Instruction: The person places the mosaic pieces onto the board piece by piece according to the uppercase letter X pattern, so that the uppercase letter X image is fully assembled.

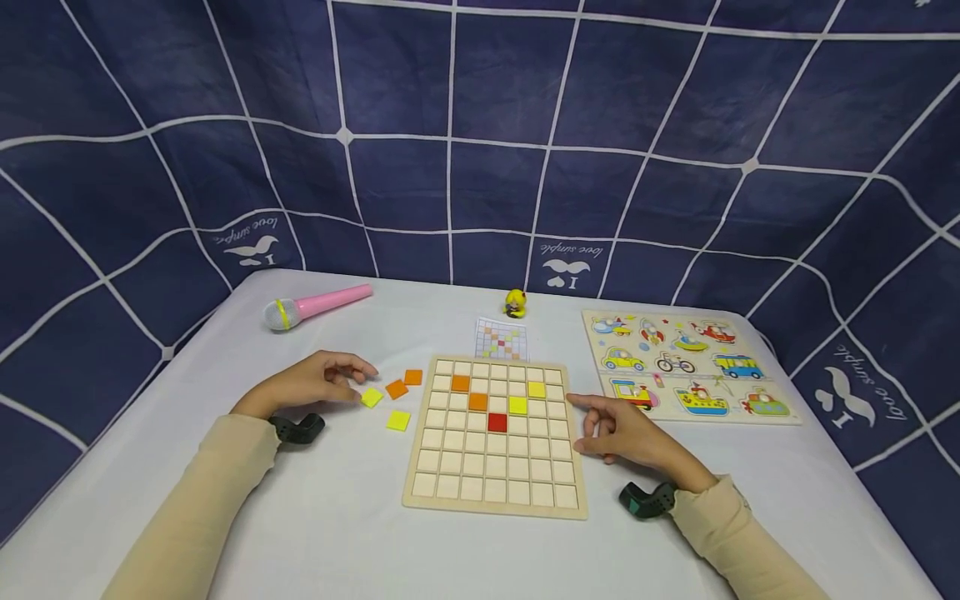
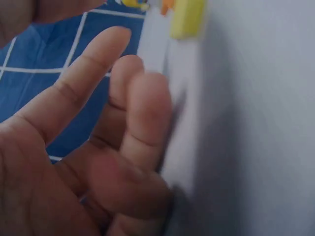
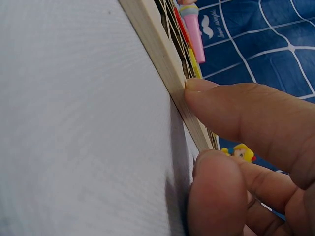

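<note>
A square wooden grid board [image 1: 450,462] lies mid-table, with two orange tiles [image 1: 477,402], two yellow tiles [image 1: 517,405] and a red tile [image 1: 497,422] in its cells. My left hand [image 1: 311,383] is left of the board, fingers loosely bent and thumb tip right at a loose yellow tile [image 1: 371,397]. In the left wrist view that yellow tile [image 2: 188,19] appears beyond the fingers. At the board's right edge rests my right hand [image 1: 622,429], index fingertip on the rim and thumb against the side. The right wrist view shows these fingers [image 3: 246,110] at the wooden edge.
Another yellow tile [image 1: 398,420] and two loose orange tiles [image 1: 397,388] lie left of the board. Behind it are a printed pattern card [image 1: 501,340] and a small yellow-haired figurine [image 1: 515,304]. A pink toy microphone [image 1: 318,307] is back left; a vehicle puzzle board [image 1: 682,367] is right.
</note>
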`<state>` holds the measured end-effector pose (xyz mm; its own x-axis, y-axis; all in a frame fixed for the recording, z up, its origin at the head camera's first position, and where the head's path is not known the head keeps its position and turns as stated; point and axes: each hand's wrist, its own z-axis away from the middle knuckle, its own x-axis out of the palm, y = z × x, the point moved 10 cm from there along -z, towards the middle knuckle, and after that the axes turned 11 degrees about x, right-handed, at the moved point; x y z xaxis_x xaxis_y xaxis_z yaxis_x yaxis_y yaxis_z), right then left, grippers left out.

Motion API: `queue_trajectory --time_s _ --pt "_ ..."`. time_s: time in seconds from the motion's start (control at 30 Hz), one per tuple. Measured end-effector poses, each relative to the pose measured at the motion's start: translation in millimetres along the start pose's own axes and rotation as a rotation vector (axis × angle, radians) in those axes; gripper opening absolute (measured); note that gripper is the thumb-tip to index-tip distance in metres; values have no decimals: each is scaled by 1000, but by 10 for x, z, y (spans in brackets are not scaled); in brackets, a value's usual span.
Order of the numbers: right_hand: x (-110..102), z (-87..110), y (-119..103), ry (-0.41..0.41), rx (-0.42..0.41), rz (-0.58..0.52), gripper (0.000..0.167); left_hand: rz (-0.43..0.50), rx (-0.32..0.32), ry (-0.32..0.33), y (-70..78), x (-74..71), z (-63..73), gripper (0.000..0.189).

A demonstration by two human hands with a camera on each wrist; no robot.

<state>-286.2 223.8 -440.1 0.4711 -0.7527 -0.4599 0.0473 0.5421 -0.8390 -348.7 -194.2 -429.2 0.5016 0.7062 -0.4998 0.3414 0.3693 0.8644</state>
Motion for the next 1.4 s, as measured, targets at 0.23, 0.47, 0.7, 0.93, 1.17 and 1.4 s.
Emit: queue_trajectory --time_s 0.23,0.47,0.7,0.93,1.17,1.4 --pt "-1 -4 1 -6 -10 -11 77 -20 -34 -30 -58 26 25 53" --pt "3 7 12 -19 -37 -31 77 -99 -55 -13 -78 55 24 44" --pt "20 10 21 -15 -34 -36 77 -139 -97 7 -126 66 30 37" --pt "12 11 10 -12 -26 -36 77 -184 -68 14 -104 68 -4 32" --pt "12 1 5 -12 -14 -18 77 -181 -40 36 -113 61 -1 28" --pt "-2 1 4 -12 -15 -16 77 -161 16 82 -80 30 -29 27"
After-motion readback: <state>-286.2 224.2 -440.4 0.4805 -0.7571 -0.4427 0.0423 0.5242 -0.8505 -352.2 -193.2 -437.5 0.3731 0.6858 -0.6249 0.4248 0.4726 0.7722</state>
